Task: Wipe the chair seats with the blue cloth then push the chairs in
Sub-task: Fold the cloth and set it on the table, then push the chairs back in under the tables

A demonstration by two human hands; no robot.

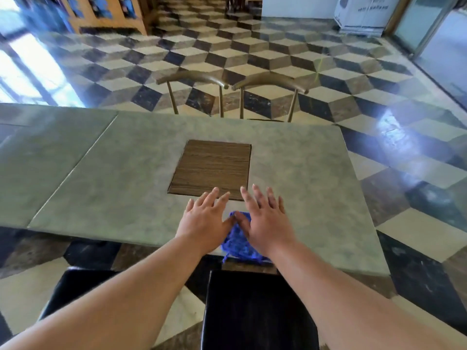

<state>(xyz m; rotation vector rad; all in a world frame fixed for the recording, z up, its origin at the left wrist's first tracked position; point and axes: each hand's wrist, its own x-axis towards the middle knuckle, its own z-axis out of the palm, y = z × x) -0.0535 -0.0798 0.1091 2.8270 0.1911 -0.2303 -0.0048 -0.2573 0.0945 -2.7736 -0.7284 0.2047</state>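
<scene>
The blue cloth [238,242] lies crumpled at the near edge of the grey table [126,178], partly hidden under my hands. Above its left side hovers my left hand [206,218], fingers spread. My right hand [265,218] is spread over the cloth's right side. Neither hand grips the cloth. Two black chair seats sit pulled out below the table edge, one [255,309] under my right arm and the other [75,289] under my left arm. Across the table, two chairs show only their curved brass backs, one on the left [194,78] and one on the right [270,83], pushed in.
A brown wooden inset panel [212,169] sits in the table's middle. A second grey table [38,147] adjoins on the left. The floor is a cube-patterned tile [252,46]. A white appliance [364,13] stands at the far right by glass doors [434,41].
</scene>
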